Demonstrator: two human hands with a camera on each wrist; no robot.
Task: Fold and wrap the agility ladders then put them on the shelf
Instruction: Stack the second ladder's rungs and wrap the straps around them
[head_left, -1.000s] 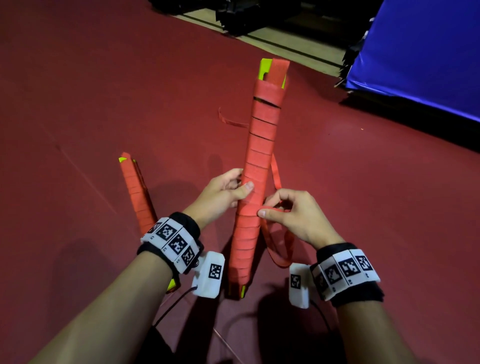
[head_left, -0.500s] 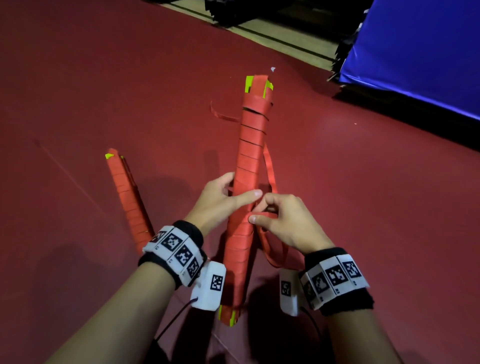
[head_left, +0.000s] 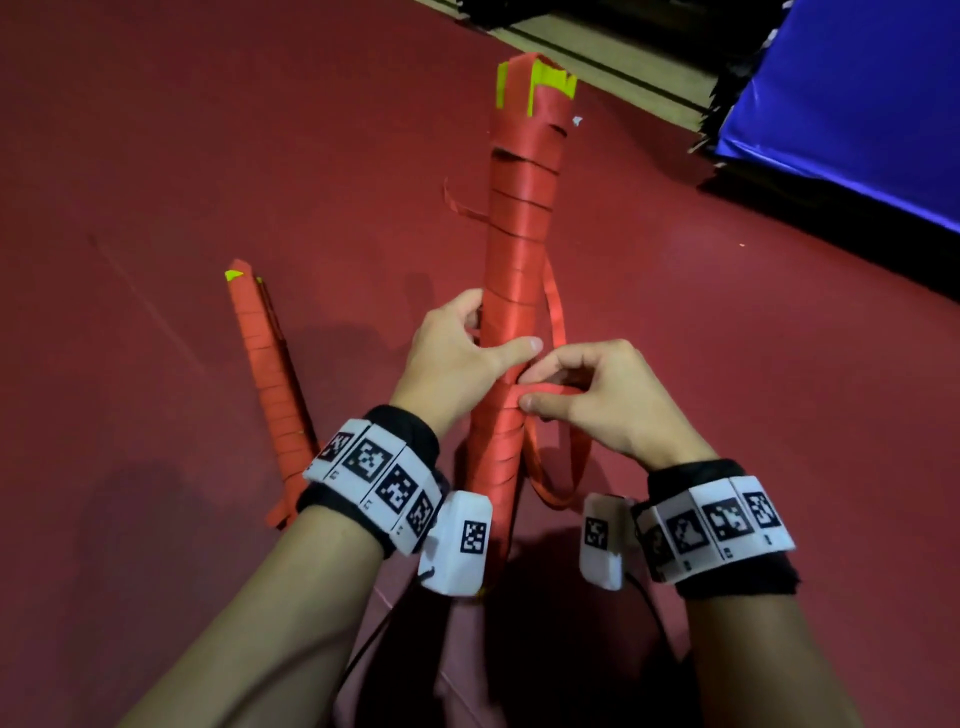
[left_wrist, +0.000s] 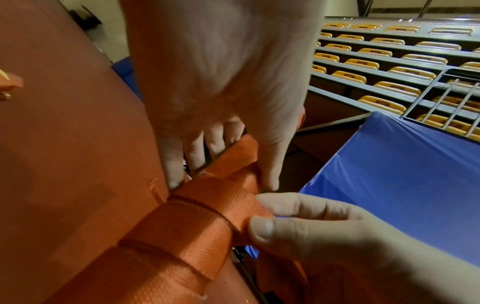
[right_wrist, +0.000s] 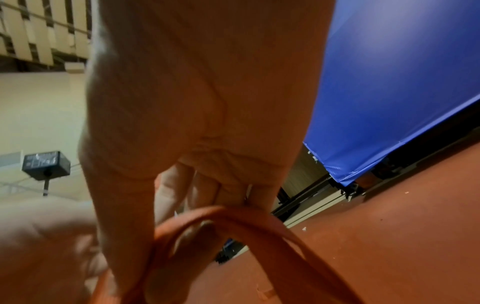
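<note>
Two hands' fingers on the ladder bundle (head_left: 519, 270): left hand (head_left: 457, 358) gripping, right hand (head_left: 602, 395) pinching its strap (head_left: 545, 388).

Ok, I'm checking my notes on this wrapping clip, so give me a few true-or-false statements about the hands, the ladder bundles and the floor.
1. The left hand grips the upright ladder bundle. True.
2. The right hand is empty. False: it pinches the loose strap against the bundle.
3. A second wrapped bundle lies on the red floor. True.
4. The blue mat covers the second bundle. False: it sits far off, to the right.
</note>
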